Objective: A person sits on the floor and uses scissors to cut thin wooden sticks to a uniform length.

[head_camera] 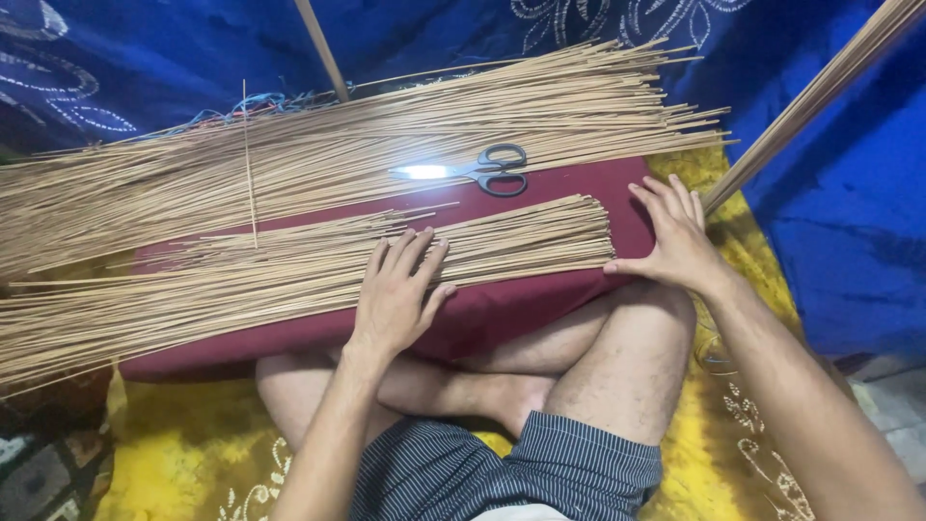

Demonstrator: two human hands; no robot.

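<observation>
Two hands: resting flat on the near stick bundle (318, 270), palms down, gripping nothing.
Left hand (397, 294): lying on top of the bundle near its middle, fingers stretched out and slightly apart, thumb spreading toward the red cushion (540, 299).
Right hand (680, 241): pressing against the bundle's right-hand end, fingers straight and close together, thumb pointing at the stick tips.
Near bundle: lying across the cushion, right ends squared off in a line, left ends running out past the cushion's edge.
Far bundle (386, 145): lying behind, tips ragged at the right, overhanging the cushion there.
Scissors (473, 171): sitting shut between the two bundles, black handles to the right, well apart from both hands.
Open room: showing as a bare red strip around the scissors and along the cushion's front edge above the crossed legs.
Cut off: sticks leaving the frame at left; more sticks (820, 92) slanting out at the top right corner.
Hard to make out: a tangle of blue threads (241, 104) behind the far bundle.
</observation>
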